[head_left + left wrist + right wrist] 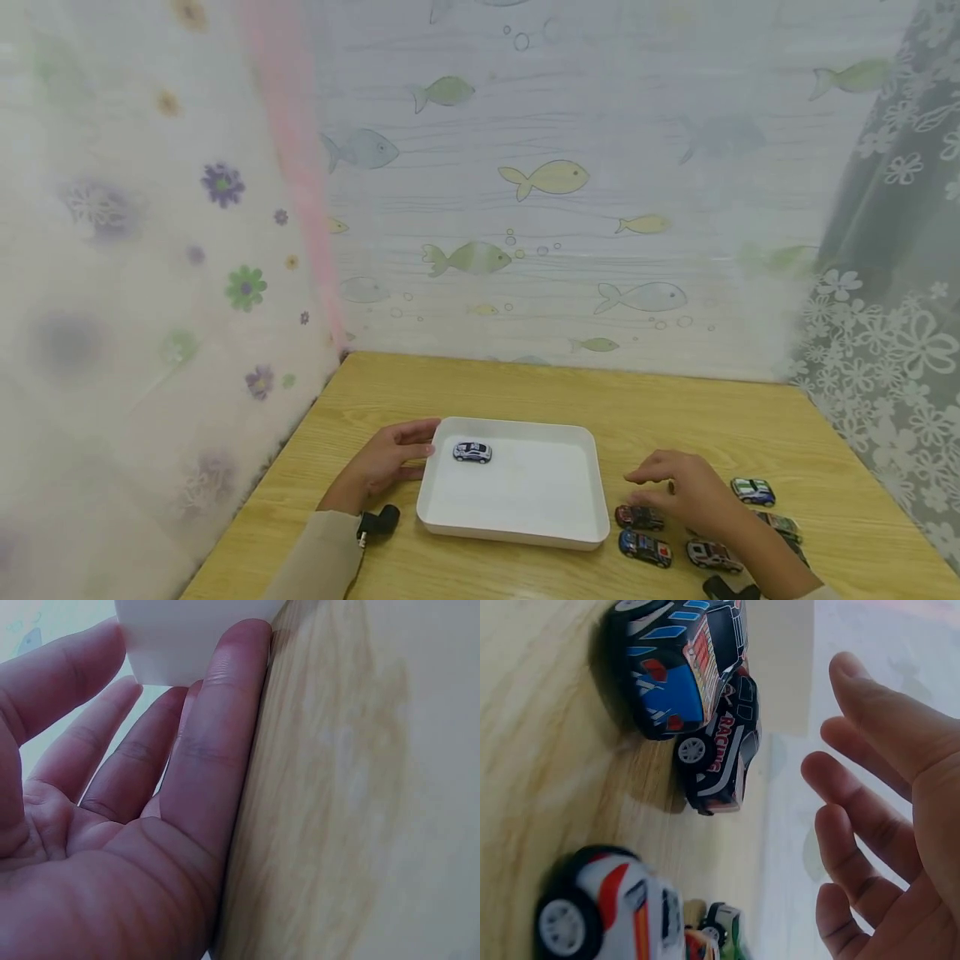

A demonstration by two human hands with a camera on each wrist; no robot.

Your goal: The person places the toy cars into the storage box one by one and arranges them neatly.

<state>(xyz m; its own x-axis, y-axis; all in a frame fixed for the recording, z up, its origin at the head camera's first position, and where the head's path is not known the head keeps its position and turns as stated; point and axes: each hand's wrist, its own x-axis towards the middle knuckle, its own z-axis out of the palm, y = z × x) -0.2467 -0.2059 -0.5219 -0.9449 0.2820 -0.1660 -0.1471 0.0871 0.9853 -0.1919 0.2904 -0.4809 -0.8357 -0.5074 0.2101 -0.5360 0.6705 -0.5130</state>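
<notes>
Toy cars (pixel 640 517) lie right of the white tray (pixel 525 508), under the open, empty right hand (pixel 686 492); the left hand (pixel 386 462), fingers straight, touches the tray's left rim.

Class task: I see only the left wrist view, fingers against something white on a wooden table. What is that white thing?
Observer: A white tray; the left hand rests against its left edge.
Operator: Anything inside it?
Observer: One small toy car, near the far left corner.
Operator: Where is the other hand?
Observer: The right hand hovers open over a cluster of toy cars to the right of the tray, holding none.
</notes>
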